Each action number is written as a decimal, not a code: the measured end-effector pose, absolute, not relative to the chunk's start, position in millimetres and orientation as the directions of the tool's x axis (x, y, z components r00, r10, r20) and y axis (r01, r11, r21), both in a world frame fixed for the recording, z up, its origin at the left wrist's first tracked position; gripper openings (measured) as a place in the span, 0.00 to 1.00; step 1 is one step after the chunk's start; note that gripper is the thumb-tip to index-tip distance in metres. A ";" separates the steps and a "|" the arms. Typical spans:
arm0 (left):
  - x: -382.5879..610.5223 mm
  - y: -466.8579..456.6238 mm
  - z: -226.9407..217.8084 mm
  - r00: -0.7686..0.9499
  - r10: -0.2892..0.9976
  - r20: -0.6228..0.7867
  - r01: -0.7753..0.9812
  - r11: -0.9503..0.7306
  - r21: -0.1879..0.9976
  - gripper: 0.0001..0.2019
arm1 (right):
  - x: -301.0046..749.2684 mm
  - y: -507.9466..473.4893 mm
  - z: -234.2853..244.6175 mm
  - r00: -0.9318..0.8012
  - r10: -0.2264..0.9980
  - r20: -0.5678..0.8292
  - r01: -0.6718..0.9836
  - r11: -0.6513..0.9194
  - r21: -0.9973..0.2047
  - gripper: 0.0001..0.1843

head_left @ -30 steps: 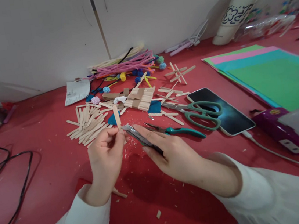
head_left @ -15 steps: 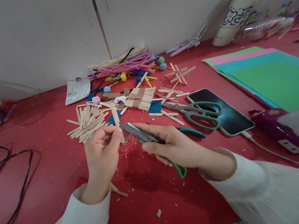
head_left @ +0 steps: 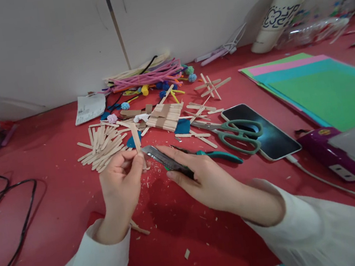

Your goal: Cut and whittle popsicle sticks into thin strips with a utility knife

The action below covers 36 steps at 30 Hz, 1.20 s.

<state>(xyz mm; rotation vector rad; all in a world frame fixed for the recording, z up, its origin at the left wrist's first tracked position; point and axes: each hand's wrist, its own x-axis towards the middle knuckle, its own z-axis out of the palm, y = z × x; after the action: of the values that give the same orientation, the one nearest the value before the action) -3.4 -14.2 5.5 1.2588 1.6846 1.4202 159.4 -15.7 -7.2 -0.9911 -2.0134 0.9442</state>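
Between its thumb and fingers my left hand (head_left: 122,187) pinches a wooden craft stick (head_left: 136,138), held upright and slightly tilted. My right hand (head_left: 201,176) is wrapped round a utility knife (head_left: 170,164), its blade pointing left, with the tip close to the stick; whether it touches I cannot tell. Small wood shavings lie on the red table (head_left: 170,222) below. Just beyond my left hand is a heap of loose craft sticks (head_left: 103,145). A flat panel of joined sticks (head_left: 165,117) lies behind the knife.
Teal-handled pliers (head_left: 223,156) lie behind my right hand. Green-handled scissors (head_left: 240,135) rest partly on a phone (head_left: 277,141). Pipe cleaners (head_left: 149,76) are piled by the wall. Coloured sheets (head_left: 330,89), a purple power socket (head_left: 332,151) and a tumbler (head_left: 283,17) stand right; a black cable (head_left: 22,229) lies left.
My right hand has turned over the knife, hiding the green handle loop that showed below it. More of the teal pliers now shows. My left hand and the stick have barely moved.
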 end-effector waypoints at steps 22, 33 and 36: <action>-5.9 -14.4 0.1 -0.318 0.935 0.158 0.333 -0.046 0.942 0.06 | 158.4 -12.8 -3.5 -0.514 0.858 0.021 0.079 0.072 -0.994 0.26; -5.5 -14.7 4.5 -0.331 0.939 0.093 0.257 -0.006 0.966 0.05 | 158.9 -8.8 -3.2 -0.557 0.816 -0.155 -0.252 -0.344 -0.905 0.26; -4.0 -17.2 2.1 -0.281 0.955 0.096 0.279 -0.014 0.960 0.05 | 159.7 -7.5 -3.9 -0.379 0.922 -0.076 -0.219 -0.169 -0.961 0.16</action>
<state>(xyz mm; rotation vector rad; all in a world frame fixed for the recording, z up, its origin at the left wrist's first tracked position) -4.0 -17.2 2.1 1.3033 1.6159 1.3274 159.7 -7.5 -3.9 -0.9056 -1.2161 1.6848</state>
